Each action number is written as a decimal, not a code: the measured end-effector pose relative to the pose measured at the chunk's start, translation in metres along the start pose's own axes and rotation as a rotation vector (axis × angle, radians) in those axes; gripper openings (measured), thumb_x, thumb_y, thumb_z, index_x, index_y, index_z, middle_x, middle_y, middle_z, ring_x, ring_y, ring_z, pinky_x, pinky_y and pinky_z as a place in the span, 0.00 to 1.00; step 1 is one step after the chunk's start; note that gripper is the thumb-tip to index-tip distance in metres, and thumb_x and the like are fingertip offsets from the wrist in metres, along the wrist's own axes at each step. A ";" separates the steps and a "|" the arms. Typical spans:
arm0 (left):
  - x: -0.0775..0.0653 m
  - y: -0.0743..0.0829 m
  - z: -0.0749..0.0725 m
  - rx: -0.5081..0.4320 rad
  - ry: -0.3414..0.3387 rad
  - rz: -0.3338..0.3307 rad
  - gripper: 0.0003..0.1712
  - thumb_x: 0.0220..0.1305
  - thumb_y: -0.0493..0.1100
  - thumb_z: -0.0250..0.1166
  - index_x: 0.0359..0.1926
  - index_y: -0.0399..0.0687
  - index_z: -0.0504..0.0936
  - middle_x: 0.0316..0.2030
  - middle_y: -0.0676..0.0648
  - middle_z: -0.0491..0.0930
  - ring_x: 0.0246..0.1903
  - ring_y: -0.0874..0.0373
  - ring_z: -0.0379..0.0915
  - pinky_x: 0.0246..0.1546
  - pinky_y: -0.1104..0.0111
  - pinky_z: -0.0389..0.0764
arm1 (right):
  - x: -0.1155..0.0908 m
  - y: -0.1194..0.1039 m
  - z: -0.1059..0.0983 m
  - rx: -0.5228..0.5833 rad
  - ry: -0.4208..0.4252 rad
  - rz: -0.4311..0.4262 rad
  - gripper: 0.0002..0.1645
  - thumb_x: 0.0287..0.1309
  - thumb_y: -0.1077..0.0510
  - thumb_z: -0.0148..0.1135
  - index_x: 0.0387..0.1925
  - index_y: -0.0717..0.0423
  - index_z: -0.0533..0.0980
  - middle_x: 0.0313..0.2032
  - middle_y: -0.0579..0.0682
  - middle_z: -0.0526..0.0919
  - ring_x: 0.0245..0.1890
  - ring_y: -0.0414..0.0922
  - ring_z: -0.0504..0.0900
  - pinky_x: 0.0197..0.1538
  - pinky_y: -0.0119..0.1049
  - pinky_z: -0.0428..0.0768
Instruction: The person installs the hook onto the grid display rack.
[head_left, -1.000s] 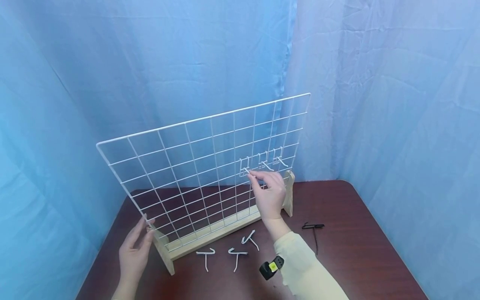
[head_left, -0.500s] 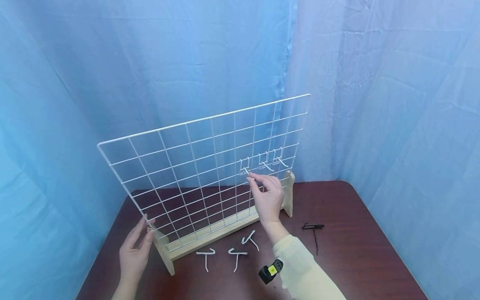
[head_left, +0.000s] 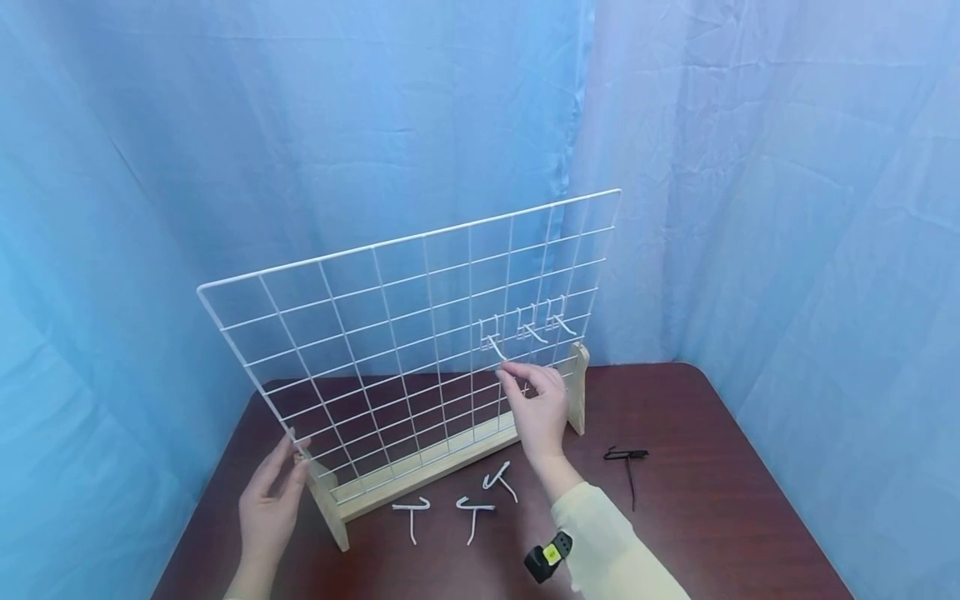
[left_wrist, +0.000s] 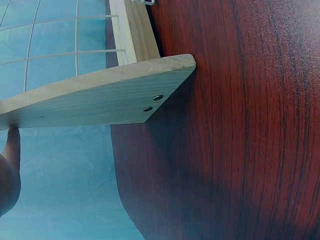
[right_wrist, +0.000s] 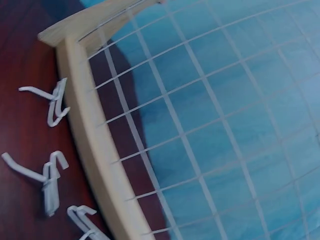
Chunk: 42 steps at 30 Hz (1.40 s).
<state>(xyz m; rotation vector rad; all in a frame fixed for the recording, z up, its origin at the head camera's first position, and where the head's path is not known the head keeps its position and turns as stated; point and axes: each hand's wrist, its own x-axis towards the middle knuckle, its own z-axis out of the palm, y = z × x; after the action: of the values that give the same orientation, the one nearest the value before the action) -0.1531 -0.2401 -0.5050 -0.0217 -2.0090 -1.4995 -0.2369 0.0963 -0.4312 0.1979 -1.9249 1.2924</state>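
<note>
A white wire grid panel [head_left: 408, 342] stands tilted in a pale wooden base [head_left: 427, 479]. My left hand [head_left: 267, 504] holds the rack's left side, around the panel edge and the top of the wooden end piece [left_wrist: 100, 92]; in the left wrist view a digit touches that wood. Three white hooks hang in a row on the panel's right half: left hook [head_left: 491, 340], middle hook [head_left: 531, 331] and right hook [head_left: 560, 322]. My right hand [head_left: 542, 408] is just below the left hook's tip, thumb and index finger close together, with the whole prong showing above them.
Three white hooks lie on the dark red table before the base: one left [head_left: 412, 518], one middle [head_left: 476, 518], one nearer the base [head_left: 502, 481]. A black hook [head_left: 628, 471] lies at the right. Blue curtains [head_left: 420, 108] surround the table [head_left: 712, 517].
My right hand has slid down off the left hook's prong, whose full length now shows. The hook stays on the grid. My left hand keeps its place.
</note>
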 end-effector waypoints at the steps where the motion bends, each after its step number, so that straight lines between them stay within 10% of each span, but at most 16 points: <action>1: 0.000 0.000 0.000 -0.005 -0.001 0.005 0.28 0.62 0.22 0.62 0.63 0.35 0.75 0.52 0.51 0.83 0.55 0.72 0.73 0.53 0.79 0.77 | -0.003 0.003 -0.001 -0.005 -0.013 0.000 0.07 0.51 0.64 0.75 0.35 0.56 0.88 0.32 0.48 0.88 0.36 0.47 0.78 0.39 0.35 0.76; 14: 0.001 0.002 0.000 -0.010 0.000 -0.028 0.28 0.63 0.23 0.63 0.63 0.37 0.75 0.50 0.65 0.80 0.55 0.73 0.72 0.54 0.79 0.77 | -0.042 0.034 -0.012 -0.092 -0.072 0.031 0.09 0.48 0.64 0.77 0.34 0.54 0.87 0.32 0.44 0.88 0.34 0.45 0.77 0.37 0.31 0.76; 42: 0.000 -0.001 0.000 -0.024 0.002 -0.016 0.28 0.61 0.21 0.63 0.63 0.34 0.75 0.51 0.60 0.82 0.55 0.73 0.73 0.53 0.79 0.77 | -0.100 0.080 -0.024 -0.136 -0.113 0.121 0.15 0.42 0.66 0.80 0.36 0.55 0.86 0.32 0.42 0.88 0.38 0.46 0.78 0.42 0.30 0.74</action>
<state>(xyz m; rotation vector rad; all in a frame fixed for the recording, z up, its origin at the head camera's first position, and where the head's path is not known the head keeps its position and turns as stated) -0.1532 -0.2403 -0.5055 -0.0132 -1.9941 -1.5328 -0.1991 0.1256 -0.5524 0.0876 -2.1408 1.2456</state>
